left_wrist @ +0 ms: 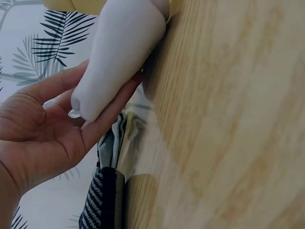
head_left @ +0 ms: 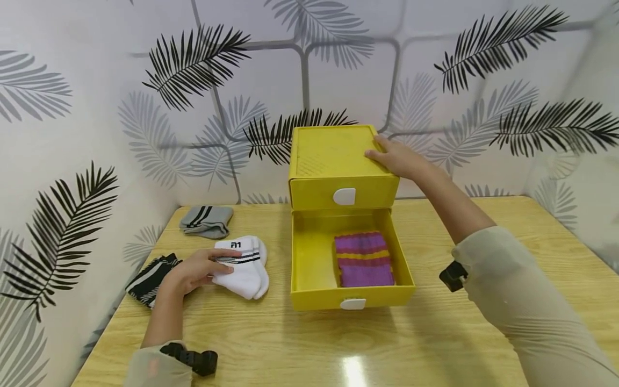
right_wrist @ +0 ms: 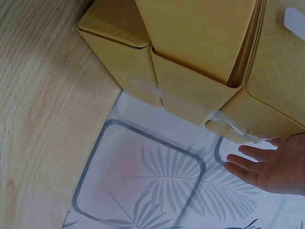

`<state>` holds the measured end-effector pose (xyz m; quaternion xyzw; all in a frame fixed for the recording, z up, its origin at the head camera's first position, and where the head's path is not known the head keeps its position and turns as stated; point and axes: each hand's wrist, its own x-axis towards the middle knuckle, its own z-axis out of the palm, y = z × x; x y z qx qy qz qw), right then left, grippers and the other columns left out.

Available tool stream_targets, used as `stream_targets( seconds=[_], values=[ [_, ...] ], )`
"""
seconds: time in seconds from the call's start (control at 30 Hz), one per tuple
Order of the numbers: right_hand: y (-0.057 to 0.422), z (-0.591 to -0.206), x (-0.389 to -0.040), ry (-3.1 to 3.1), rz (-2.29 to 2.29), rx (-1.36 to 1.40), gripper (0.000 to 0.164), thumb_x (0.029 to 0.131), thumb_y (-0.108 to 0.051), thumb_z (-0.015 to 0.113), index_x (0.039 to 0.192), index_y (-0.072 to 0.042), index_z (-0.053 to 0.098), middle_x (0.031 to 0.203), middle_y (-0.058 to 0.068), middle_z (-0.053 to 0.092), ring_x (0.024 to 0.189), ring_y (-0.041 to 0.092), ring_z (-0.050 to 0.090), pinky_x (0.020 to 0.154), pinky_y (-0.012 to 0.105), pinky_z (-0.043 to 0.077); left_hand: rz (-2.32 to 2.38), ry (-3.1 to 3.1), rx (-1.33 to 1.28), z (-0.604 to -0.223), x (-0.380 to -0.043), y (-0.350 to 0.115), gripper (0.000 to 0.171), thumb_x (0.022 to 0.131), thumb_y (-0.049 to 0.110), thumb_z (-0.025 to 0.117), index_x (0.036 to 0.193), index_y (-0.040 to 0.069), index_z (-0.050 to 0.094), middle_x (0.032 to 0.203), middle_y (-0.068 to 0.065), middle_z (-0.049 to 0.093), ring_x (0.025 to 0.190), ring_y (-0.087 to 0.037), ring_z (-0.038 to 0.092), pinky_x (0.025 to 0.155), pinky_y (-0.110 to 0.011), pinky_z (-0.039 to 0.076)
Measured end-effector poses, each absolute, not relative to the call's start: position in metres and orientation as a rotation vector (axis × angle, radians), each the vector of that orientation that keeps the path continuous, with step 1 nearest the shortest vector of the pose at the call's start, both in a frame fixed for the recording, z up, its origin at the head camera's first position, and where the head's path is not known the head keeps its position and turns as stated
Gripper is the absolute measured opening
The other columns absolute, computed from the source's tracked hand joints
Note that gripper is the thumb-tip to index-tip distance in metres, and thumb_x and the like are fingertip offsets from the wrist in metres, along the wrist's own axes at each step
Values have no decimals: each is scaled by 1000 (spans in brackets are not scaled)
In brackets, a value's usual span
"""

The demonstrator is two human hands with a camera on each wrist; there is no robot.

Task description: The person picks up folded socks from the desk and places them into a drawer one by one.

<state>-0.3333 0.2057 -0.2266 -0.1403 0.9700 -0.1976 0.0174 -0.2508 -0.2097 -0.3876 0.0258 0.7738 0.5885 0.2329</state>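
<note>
At the left edge of the bench (head_left: 251, 344), a dark patterned pair of socks (head_left: 153, 277) is seen, partly hidden by a wrist; beyond it, by the far left corner, a folded grey pair (head_left: 207, 221) with dark stripes is laid. Just right of both, the white socks (head_left: 244, 269) are pinched at their left side by the left hand (head_left: 195, 269), its fingers and thumb parted only by the thickness of the folded cloth; whether the pair is fully clear of the bench cannot be told. At the middle of the far edge, a yellow drawer cabinet (head_left: 333, 153) is set, its upper drawer (head_left: 314, 194) closed and its lower drawer (head_left: 353, 298) drawn out toward the near edge. Inside, a purple striped pair (head_left: 364, 260) is placed on the right, with bare floor left beside it. At far right, the cabinet's top is touched along its right edge by the right hand (head_left: 398, 158), fingers extended and nothing grasped, the frame apparently being steadied. The step in hand is judged to be the picking up of the white pair; next, a firm pinch, a lift above the drawer's left wall and a level carry rightward would be called for.
</note>
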Motion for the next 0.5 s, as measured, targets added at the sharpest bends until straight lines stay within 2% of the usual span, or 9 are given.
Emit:
stream_targets(
  seconds=[0.13,0.5],
  values=[
    [206,-226,-333,3015,-624,-432,67,85,-46,28,133,-5,5,133,19,10,119,34,7,93,45,6,1672,2097,95,-386,-248,-208,50,73,8,60,120,9,44,121,-11,32,72,-16,49,61,-29,43],
    [205,-225,-330,2999,-656,-429,66,85,-45,29,133,-5,5,133,19,10,119,34,6,93,46,5,1724,2149,90,-369,-236,-198,49,74,11,60,121,12,43,121,-9,30,82,-20,48,66,-31,42]
  ],
)
